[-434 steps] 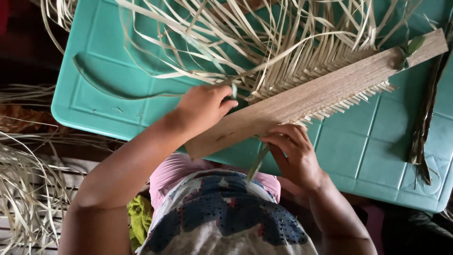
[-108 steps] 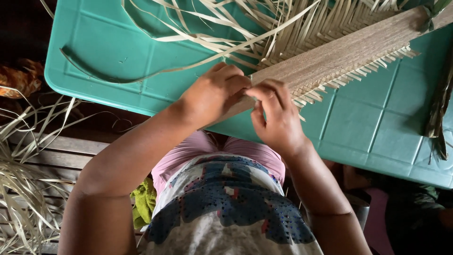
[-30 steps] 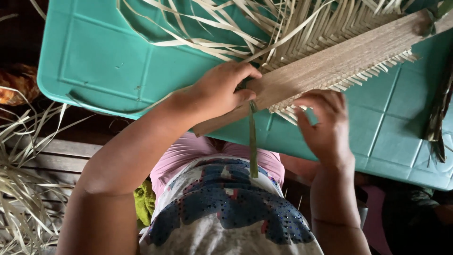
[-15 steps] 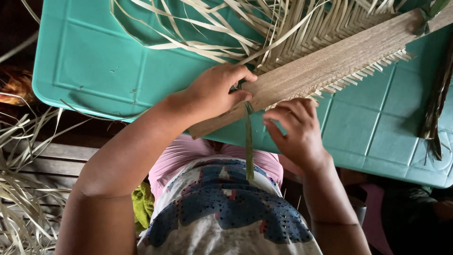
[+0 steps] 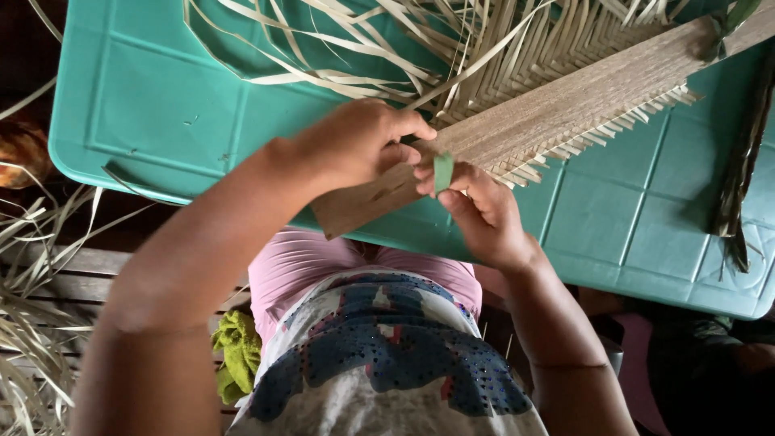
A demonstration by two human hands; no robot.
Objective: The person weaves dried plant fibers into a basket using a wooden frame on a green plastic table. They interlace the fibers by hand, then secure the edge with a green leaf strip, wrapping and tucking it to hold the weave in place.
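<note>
While the left hand [image 5: 363, 141] clamps down on the near end of a long woven band [image 5: 557, 105], thumb and fingers curled over its edge, the right hand [image 5: 476, 214] pinches a short green leaf strip [image 5: 443, 172] between thumb and forefinger just beside it, the strip standing upright at the band's lower edge. Both hands are closed in a tight grip, the left on the band, the right on the strip, and they nearly touch where the weave ends.

From that point the band runs diagonally up and to the right across a turquoise plastic bench [image 5: 161, 89]. Its surface looks closely plaited for most of its visible length, with short cut ends [image 5: 601, 133] sticking out in a fringe along the lower side. Along the upper side a mass of long pale loose strands [image 5: 387, 48] fans out unworked over the bench top, some curling well away from the band.

Judged from this, a good stretch of the band is already woven and the work now sits at its near end, where the green strip is being set in; the many free strands suggest plenty remains to be plaited or trimmed. How the strip passes through the weave is hidden behind the fingers.

Further out, a dark dried frond [image 5: 739, 178] lies along the bench's right edge. More dry leaves [image 5: 32, 323] lie heaped on the wooden floor at left, and a yellow-green cloth [image 5: 238, 355] sits by the person's lap.
</note>
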